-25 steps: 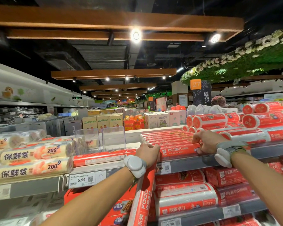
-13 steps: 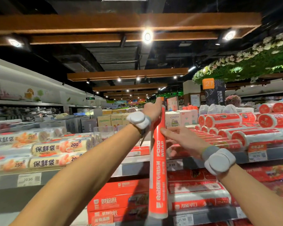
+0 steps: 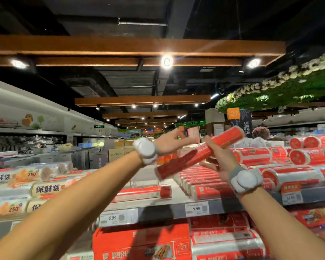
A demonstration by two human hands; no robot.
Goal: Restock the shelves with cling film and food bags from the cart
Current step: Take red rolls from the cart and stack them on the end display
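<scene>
Far to the left of the fingers, pale food bag rolls lie stacked on the shelf. The left hand, with a white wrist band, is raised above the shelf. Its fingers are stretched out and released, pointing right towards the cling film roll; blur hides whether the tips touch it. Below these fingers a single red roll lies flat on the shelf, above the 5.99 price tag.

The cling film roll hangs in the air over the shelf, tilted, its low end under the left fingers and its high end up to the right. The right hand grasps it near the middle, fingers curled over the top. Just beneath the right fingers a row of red rolls lies side by side. Further right of them, thicker red-and-clear rolls are piled up.
</scene>
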